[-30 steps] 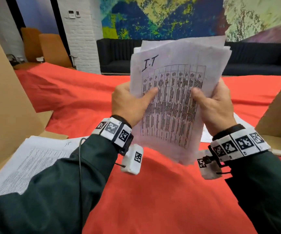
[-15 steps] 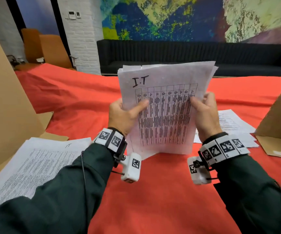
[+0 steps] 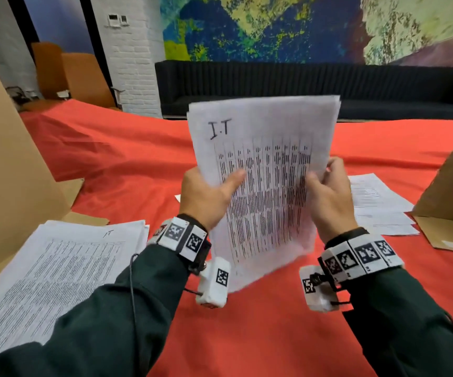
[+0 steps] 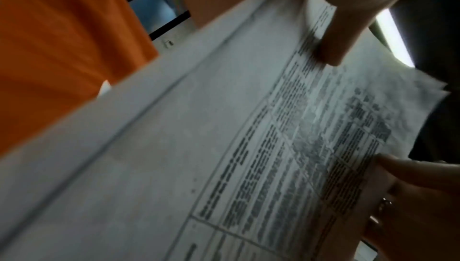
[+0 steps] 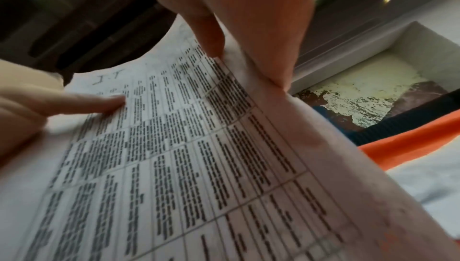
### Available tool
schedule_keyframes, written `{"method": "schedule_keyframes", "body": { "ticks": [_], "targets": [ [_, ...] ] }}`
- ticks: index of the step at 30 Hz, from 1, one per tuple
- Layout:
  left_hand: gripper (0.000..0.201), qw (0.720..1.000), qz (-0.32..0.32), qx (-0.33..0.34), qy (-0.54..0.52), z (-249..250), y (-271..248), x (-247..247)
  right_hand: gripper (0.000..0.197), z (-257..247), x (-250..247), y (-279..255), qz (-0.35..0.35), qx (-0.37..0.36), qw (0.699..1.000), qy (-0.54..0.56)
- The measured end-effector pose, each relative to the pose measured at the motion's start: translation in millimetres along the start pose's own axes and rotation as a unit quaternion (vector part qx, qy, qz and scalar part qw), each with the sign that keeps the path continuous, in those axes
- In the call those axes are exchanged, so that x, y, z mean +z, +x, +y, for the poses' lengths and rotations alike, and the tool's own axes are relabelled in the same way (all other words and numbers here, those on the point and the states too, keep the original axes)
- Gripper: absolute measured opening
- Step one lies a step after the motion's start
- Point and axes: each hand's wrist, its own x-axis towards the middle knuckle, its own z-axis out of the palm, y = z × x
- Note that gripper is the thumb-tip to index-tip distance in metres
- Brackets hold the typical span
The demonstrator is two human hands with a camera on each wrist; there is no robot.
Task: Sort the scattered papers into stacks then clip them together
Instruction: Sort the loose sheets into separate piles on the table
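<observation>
The I.T sheaf (image 3: 263,186) stands upright in the air above the red table (image 3: 127,164), left hand (image 3: 206,197) and right hand (image 3: 328,197) each pinching a side edge, thumbs on the printed face. The sheets look loosely squared, so a slackened pinch could let some slide out. They might then land on the stack at left (image 3: 56,268) or the papers at right (image 3: 377,202) and mix the piles.

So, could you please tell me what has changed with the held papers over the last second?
The bundle of white printed sheets marked I.T dropped, then rose again, its top edges now squared. Left hand and right hand grip its sides throughout. The white stack on the red tablecloth stayed put.
</observation>
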Motion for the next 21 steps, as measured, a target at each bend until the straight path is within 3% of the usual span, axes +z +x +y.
{"method": "schedule_keyframes", "body": {
  "ticks": [3, 5, 8, 10, 13, 16, 21],
  "targets": [
    [0.016, 0.998, 0.021, 0.043, -0.032, 16, 11, -1, 0.025, -16, -3, 4, 0.019, -0.053, 0.998, 0.026],
    [0.015, 0.997, 0.02, 0.06, -0.035, 16, 11, -3, 0.02, -18, -4, 3, -0.022, -0.038, 0.996, 0.071],
    [0.014, 1.0, -0.006, -0.003, -0.016, 0, -1, -3, 0.025, -6, 1, -5, -0.087, 0.014, 0.996, 0.029],
    [0.013, 0.999, -0.001, -0.047, -0.024, -6, -5, -1, 0.023, -5, 5, -7, -0.06, -0.003, 0.998, 0.008],
    [0.013, 0.998, 0.028, -0.047, -0.044, -7, 3, -4, 0.024, -8, 4, 0, 0.009, -0.038, 0.999, 0.021],
    [0.02, 0.997, 0.011, -0.063, -0.052, -13, 2, -6, 0.02, 1, 6, -2, -0.01, 0.011, 1.0, 0.023],
    [0.031, 0.991, 0.029, -0.124, 0.051, -25, -4, 6, 0.02, 14, 17, -7, 0.0, 0.051, 0.998, -0.021]
  ]
}}
